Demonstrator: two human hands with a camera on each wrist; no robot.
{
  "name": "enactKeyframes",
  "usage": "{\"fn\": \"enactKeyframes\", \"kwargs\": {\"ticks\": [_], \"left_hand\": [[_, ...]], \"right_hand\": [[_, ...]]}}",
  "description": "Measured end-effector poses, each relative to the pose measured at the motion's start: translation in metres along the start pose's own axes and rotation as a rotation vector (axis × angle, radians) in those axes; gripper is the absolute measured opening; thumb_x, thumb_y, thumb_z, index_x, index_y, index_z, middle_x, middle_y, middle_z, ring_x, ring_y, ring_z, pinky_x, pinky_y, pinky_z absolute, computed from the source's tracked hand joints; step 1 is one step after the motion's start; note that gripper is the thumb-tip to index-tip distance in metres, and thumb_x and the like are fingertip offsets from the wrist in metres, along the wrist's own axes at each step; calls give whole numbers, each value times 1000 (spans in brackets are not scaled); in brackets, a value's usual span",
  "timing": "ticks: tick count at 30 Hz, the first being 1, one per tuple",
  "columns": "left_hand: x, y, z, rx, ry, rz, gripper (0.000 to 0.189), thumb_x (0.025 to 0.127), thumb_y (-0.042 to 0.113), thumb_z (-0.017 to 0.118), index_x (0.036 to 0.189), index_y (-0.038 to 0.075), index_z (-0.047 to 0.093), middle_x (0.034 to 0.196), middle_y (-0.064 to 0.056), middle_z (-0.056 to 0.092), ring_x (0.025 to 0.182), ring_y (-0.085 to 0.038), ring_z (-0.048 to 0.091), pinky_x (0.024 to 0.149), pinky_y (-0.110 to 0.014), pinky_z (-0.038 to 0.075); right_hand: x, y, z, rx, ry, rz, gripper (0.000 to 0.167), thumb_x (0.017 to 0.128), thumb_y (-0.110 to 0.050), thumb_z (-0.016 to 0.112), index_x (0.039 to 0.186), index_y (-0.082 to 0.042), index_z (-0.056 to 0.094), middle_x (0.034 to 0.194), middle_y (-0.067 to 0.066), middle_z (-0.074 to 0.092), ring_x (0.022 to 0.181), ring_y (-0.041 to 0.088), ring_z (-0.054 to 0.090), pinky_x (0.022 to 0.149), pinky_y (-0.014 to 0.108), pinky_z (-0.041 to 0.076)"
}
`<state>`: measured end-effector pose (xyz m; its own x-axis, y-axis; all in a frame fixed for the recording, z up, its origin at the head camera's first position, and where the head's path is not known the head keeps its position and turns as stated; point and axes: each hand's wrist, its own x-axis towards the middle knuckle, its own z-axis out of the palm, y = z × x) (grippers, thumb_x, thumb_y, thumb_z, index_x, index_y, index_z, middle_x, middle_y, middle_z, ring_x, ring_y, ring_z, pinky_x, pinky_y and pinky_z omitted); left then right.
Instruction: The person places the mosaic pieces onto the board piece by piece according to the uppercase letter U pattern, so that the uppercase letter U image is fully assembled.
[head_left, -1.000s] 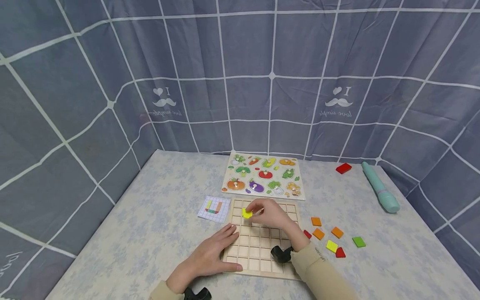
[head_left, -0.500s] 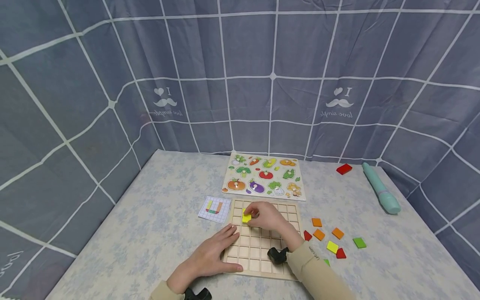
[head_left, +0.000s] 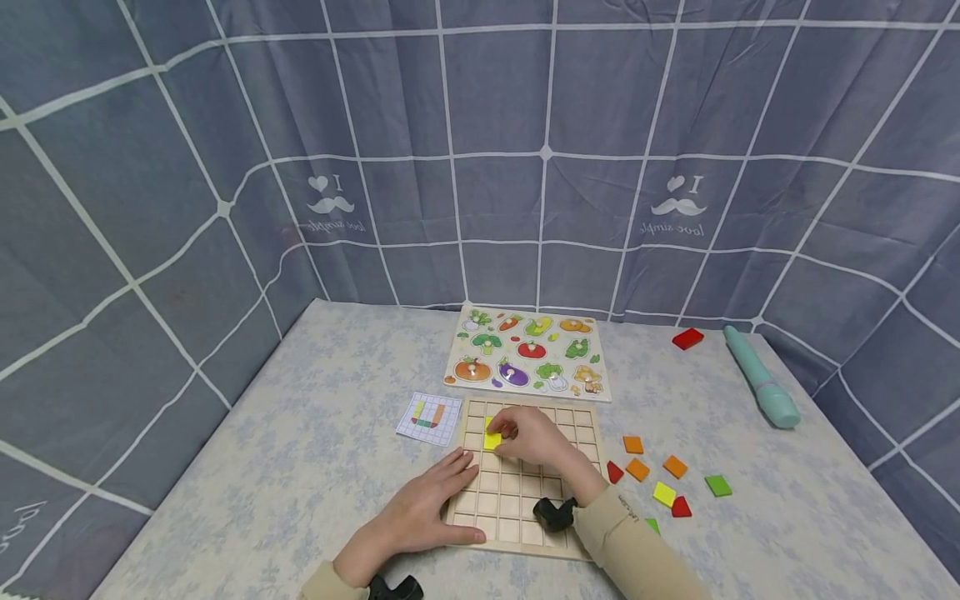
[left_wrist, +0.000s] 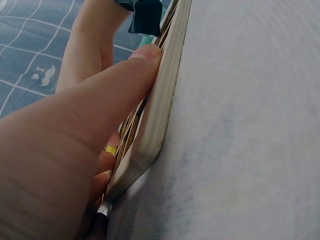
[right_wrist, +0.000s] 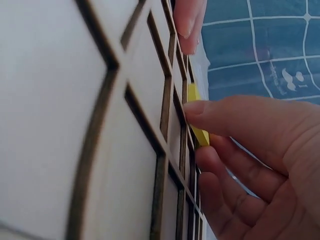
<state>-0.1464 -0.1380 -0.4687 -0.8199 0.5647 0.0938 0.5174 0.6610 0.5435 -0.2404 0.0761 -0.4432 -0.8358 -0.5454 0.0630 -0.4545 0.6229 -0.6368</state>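
My right hand pinches a yellow tile between thumb and fingertips at the upper left of the wooden grid board. In the right wrist view, the yellow tile lies against the grid under the thumb; whether a second yellow piece sits behind it, I cannot tell. My left hand rests along the board's left side, fingers spread, thumb on its near edge. The left wrist view shows that thumb on the board's rim. A pattern card with a coloured figure lies left of the board.
Orange, red, green and yellow tiles lie scattered right of the board. A vegetable puzzle board sits behind it. Farther right are a red piece and a teal tube-shaped object. Blue curtain surrounds the table.
My right hand has moved slightly nearer to me and lowered the yellow tile, which was tilted before, onto the grid. My left hand has stayed in place.
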Motion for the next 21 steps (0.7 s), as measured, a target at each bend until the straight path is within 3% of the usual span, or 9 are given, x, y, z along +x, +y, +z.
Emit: {"fn": "enactKeyframes", "kwargs": {"ticks": [21], "left_hand": [[-1,0,0,10,-7,-4,89,78,65,61,142,6,42,151,-7,30,141,-21,20,107,-44,31]], "right_hand": [[-3,-3,-2,42,13,33,25,76,-10,77,99,-8,69,88,-1,64,80,13,58,72,29,49]]}}
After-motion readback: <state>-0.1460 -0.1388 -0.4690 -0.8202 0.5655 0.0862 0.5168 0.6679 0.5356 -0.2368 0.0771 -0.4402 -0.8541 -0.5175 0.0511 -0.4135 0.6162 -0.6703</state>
